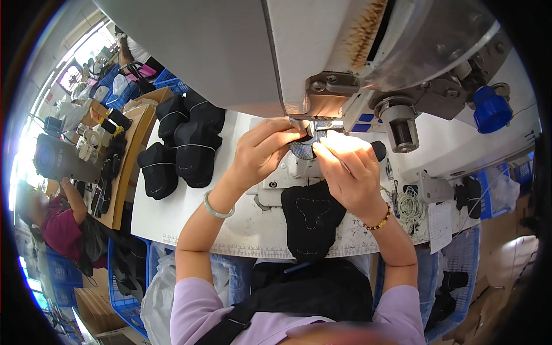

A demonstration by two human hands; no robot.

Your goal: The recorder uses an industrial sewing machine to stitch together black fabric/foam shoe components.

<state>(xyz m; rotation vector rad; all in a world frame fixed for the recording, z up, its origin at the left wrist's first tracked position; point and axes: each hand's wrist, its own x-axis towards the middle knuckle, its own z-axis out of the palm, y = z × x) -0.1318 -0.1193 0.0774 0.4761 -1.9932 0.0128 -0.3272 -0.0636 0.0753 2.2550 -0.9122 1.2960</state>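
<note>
A lavender shirt [207, 305] and a black apron [316, 287] are worn by the person seated on the near side of an industrial sewing machine [333, 92], with a blue basket [456, 310] set to the right of the machine, below table height. On the white worktable [244, 233], a black shaped fabric piece [313, 221], marked with pale stitched lines, is laid flat just in front of the machine, its lower end extended over a ruler strip [356, 250] along the table's near edge. A pale green bangle [218, 206] is worn above the left hand [267, 150], a beaded bracelet [379, 219] above the right hand [353, 169]. Directly below the machine's lit head, a textured grey piece [301, 149] is held by both hands: its left side is pinched between the left thumb and fingers, its right side gripped by the bunched right fingertips. To the right of the machine's lit head, a blue knob [493, 109] is mounted, and a coil of pale cord [409, 206] is left on the table below it, beside a paper slip [440, 227]. To the machine's left, black fabric bundles [195, 152] bound with white bands are grouped. Farther left of the machine, beyond a wooden bench [129, 172], a co-worker in a maroon top [62, 227] is seen, one arm raised toward a grey machine [63, 158].
</note>
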